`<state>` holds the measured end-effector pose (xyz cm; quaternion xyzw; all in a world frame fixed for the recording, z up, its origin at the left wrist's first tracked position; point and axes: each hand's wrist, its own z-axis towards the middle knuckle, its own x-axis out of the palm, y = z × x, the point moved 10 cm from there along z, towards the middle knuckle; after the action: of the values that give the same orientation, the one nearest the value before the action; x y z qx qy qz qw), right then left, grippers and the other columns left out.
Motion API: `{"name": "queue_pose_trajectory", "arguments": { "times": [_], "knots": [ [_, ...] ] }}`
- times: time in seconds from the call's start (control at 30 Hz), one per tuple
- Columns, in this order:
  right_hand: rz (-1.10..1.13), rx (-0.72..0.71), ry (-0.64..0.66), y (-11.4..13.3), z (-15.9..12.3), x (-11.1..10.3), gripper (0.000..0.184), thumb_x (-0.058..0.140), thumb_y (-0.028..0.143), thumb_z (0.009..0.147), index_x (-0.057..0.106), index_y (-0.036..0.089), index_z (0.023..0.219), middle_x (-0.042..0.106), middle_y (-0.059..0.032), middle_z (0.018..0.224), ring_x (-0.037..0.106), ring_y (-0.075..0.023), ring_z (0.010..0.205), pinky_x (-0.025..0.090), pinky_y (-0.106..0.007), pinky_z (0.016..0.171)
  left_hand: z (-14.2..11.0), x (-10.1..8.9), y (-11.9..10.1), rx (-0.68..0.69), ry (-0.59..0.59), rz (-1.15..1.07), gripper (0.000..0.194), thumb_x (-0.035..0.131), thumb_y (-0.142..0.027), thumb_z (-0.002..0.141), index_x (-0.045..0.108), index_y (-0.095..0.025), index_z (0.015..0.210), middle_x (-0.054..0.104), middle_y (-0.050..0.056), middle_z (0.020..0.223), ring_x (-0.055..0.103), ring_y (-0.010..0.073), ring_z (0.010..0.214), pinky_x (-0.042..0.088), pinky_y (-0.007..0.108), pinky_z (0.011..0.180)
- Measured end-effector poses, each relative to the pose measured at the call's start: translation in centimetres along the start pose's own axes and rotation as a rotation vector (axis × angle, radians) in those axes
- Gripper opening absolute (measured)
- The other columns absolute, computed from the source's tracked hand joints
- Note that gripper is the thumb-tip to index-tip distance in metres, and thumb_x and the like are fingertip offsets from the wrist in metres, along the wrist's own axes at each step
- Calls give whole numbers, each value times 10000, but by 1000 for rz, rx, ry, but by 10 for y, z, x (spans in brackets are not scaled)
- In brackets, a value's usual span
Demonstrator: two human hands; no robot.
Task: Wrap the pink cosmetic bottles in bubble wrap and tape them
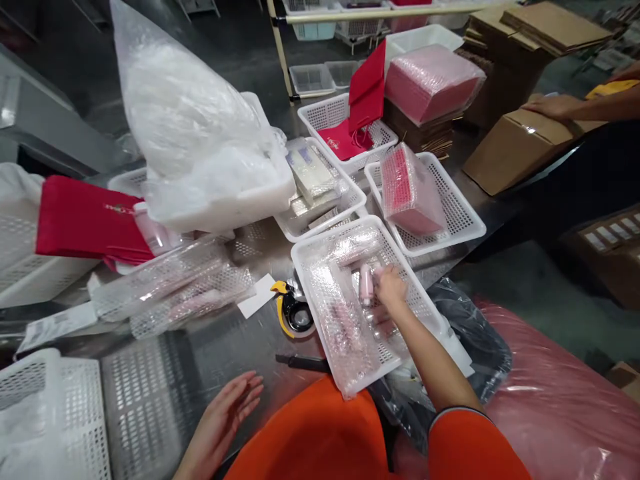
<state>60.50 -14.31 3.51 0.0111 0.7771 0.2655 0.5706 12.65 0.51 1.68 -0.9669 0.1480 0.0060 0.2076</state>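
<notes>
My right hand (pixel 391 285) reaches into a white perforated basket (pixel 295 257) with its fingers curled on a small pink item, apparently a bottle, mostly hidden by the hand. Just left of the fingers lies a small pink bottle (pixel 367 285). Bubble-wrapped packs (pixel 345 320) line the left and far sides of that basket. My left hand (pixel 233 407) hovers over the metal table's front edge, fingers apart and holding nothing. Between the hands are a black-handled cutter (pixel 303 363) and a yellow and black tape dispenser (pixel 295 313).
More bubble-wrapped packs (pixel 185 293) lie left of a white card (pixel 255 296). Behind stand baskets with boxes (pixel 310 172), red bags (pixel 367 87) and a wrapped pink box (pixel 413 190). A plastic bag (pixel 200 127) towers at back left. Another person's hand (pixel 553 105) rests on a carton (pixel 520 147).
</notes>
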Motion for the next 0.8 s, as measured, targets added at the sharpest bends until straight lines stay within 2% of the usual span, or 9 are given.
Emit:
{"name": "queue_pose_trajectory", "arguments": {
  "times": [0.07,0.13,0.23,0.3,0.43,0.5,0.57,0.7,0.8],
  "knots": [
    [-168,-141,25,10,-6,-13,397,646,182,883,586,119,1270,597,-213,1301,636,-287,1052,480,-364,855,-1,1,-2,8,-8,-7,132,592,-148,931,705,-168,997,796,78,982,766,182,871,612,250,739],
    [-329,-411,68,27,-16,-18,306,624,163,901,626,185,1207,616,-156,1296,584,-290,1140,458,-374,920,-1,1,-2,9,-17,-8,135,588,-121,929,694,-149,1009,791,85,971,763,173,842,610,242,722],
    [-524,-853,173,41,-40,-2,242,526,157,968,655,222,1161,639,-137,1302,555,-295,1168,444,-409,944,-1,1,-2,8,-17,-12,145,583,-108,928,690,-141,1021,786,85,973,759,171,826,607,240,709],
    [-592,-951,252,32,-43,14,285,515,126,953,651,229,1181,624,-137,1362,589,-285,1094,475,-383,850,-2,3,-3,10,-8,-26,137,591,-120,927,694,-140,1016,785,87,972,759,176,828,606,242,714],
    [-537,-782,355,6,-19,34,486,565,44,826,631,260,1256,476,-104,1573,653,-252,996,511,-314,700,-4,1,-3,9,-19,-22,128,596,-127,922,697,-139,1000,784,95,975,759,181,832,605,246,720],
    [-502,-727,371,1,-12,38,515,564,44,796,632,257,1260,413,-80,1624,665,-239,1031,539,-313,745,-4,-2,-3,14,-31,-14,139,591,-116,917,694,-143,1005,783,97,988,759,176,837,605,244,725],
    [-431,-694,369,4,-9,39,448,539,67,823,649,223,1229,422,-81,1618,637,-242,1166,541,-333,887,-4,-5,1,7,-33,-20,142,594,-133,917,694,-148,1016,783,100,1006,759,175,851,607,244,734],
    [-282,-389,217,9,3,34,326,459,260,978,673,139,1193,496,-202,1525,488,-315,1388,404,-456,1127,-3,-16,14,7,-39,-85,148,615,-169,903,698,-152,1024,782,98,1002,755,173,846,605,244,732],
    [-311,-112,93,9,5,36,513,530,489,955,644,96,1263,450,-312,1491,462,-436,1380,418,-559,1071,-1,-27,28,21,-31,-199,154,662,-201,871,700,-150,1012,778,99,985,750,180,829,598,253,726]
  ]
}}
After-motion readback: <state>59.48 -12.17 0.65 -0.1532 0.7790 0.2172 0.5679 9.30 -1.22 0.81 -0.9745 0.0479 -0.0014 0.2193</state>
